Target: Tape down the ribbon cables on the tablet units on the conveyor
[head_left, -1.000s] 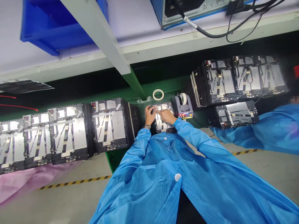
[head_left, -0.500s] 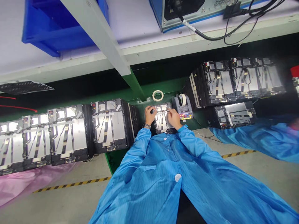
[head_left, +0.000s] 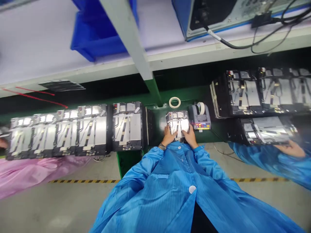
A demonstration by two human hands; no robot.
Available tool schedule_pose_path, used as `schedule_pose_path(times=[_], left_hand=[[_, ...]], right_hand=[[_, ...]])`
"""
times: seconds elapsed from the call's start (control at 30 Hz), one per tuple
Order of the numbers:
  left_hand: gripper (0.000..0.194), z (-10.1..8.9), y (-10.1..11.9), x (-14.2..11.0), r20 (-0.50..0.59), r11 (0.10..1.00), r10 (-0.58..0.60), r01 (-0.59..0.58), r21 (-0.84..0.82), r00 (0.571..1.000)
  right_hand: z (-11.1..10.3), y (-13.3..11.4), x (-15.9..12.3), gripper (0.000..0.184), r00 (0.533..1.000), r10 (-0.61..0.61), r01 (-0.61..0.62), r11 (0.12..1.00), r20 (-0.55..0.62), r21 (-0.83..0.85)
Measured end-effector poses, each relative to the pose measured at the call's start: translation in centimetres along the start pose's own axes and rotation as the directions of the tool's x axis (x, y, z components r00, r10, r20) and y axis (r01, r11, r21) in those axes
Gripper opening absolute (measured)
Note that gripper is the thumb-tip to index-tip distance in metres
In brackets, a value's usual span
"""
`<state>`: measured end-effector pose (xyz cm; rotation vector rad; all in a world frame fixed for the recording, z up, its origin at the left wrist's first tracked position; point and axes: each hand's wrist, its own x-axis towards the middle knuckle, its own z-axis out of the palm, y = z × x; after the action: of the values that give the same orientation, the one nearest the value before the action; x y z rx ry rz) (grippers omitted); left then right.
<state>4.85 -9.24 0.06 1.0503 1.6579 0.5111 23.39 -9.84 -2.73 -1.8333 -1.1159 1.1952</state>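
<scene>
In front of my body lies an opened tablet-like assembly (head_left: 179, 124), a black frame with silver plates and dark ribbon strips. My left hand (head_left: 168, 136) grips its left edge, the thumb over the silver face and the fingers along the side. On the opposite edge my right hand (head_left: 190, 136) holds it the same way, thumb pointing inward. The fingers' undersides are hidden. Just right of the assembly stands a grey tape dispenser (head_left: 200, 116) with a white roll on it. A loose roll of pale tape (head_left: 174, 102) lies behind the assembly.
Stacks of similar assemblies (head_left: 127, 127) stand to the left, and more stacks (head_left: 245, 94) to the right. A co-worker's hand (head_left: 293, 149) touches one at right. A pink sleeve (head_left: 41, 173) is at left. Overhead are a shelf post (head_left: 128, 35) and a blue bin (head_left: 97, 42).
Both my hands have moved from the assembly's far end down to its sides near my body, now gripping it. The view has shifted. At right, a co-worker's hand has come onto an assembly.
</scene>
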Motion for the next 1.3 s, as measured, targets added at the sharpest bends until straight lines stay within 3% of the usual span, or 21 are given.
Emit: schedule_pose_path(times=[0.1,0.27,0.37,0.47,0.57,0.67,0.73,0.8,0.93,1.1,1.3], left_hand=[[0.109,0.4,1.7,-0.9,0.001,0.993,-0.068,0.068,-0.096,0.998],[0.106,-1.0,5.2,-4.3,-0.097,0.981,0.102,-0.116,-0.154,0.99],[0.101,-4.5,7.9,-8.6,-0.132,0.965,0.235,-0.247,-0.082,0.963],[0.094,-10.6,11.1,-13.5,-0.24,0.931,0.356,-0.365,0.011,0.903],[0.085,-17.9,13.5,-16.9,-0.332,0.92,0.392,-0.359,0.159,0.858],[0.075,-24.6,13.8,-17.7,-0.462,0.895,0.423,-0.279,0.349,0.78],[0.072,-27.8,13.0,-17.1,-0.528,0.892,0.393,-0.174,0.416,0.753],[0.071,-30.0,11.9,-16.1,-0.564,0.9,0.325,-0.066,0.431,0.759],[0.069,-31.3,10.0,-14.2,-0.55,0.888,0.296,-0.013,0.46,0.781],[0.072,-30.4,9.2,-13.8,-0.6,0.901,0.313,-0.032,0.432,0.736],[0.077,-29.5,9.8,-14.5,-0.597,0.917,0.287,-0.035,0.397,0.749]], right_hand=[[-0.1,-0.7,-0.1,0.087,1.0,0.015,-0.016,0.996,0.011,0.082],[-2.8,-5.7,-3.1,0.086,0.995,-0.091,0.084,0.983,0.036,0.163],[-5.5,-11.6,-6.4,0.086,0.969,-0.177,0.137,0.966,0.175,0.219],[-6.5,-18.1,-9.2,0.091,0.899,-0.234,0.089,0.925,0.371,0.369],[-3.9,-23.6,-10.7,0.097,0.785,-0.324,0.044,0.879,0.528,0.474],[1.5,-26.7,-11.0,0.105,0.66,-0.429,0.038,0.839,0.616,0.543],[5.3,-27.6,-10.9,0.109,0.63,-0.429,0.079,0.865,0.648,0.496],[8.4,-27.7,-10.7,0.111,0.641,-0.377,0.125,0.911,0.668,0.394],[11.0,-26.7,-10.3,0.109,0.645,-0.326,0.174,0.943,0.691,0.283],[10.3,-25.2,-10.2,0.104,0.622,-0.393,0.241,0.919,0.677,0.311],[9.3,-24.7,-10.9,0.103,0.588,-0.441,0.268,0.897,0.678,0.351]])
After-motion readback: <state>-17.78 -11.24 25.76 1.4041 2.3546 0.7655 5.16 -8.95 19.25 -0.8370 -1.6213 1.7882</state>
